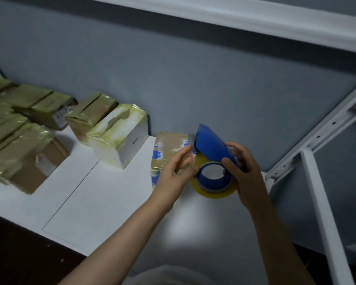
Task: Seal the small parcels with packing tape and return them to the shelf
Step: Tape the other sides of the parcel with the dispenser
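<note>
Right hand (247,177) grips tape dispenser (212,145); parcel (169,140) behind left hand (173,174).

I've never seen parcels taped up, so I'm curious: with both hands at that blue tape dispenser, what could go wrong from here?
1. The left hand has its fingers close to the metal cutter of the tape dispenser, which the right hand grips; a slip might nick them.
2. The brown parcel behind lies on the shelf with no hand plainly holding it, so pulled tape might drag it askew.
</note>
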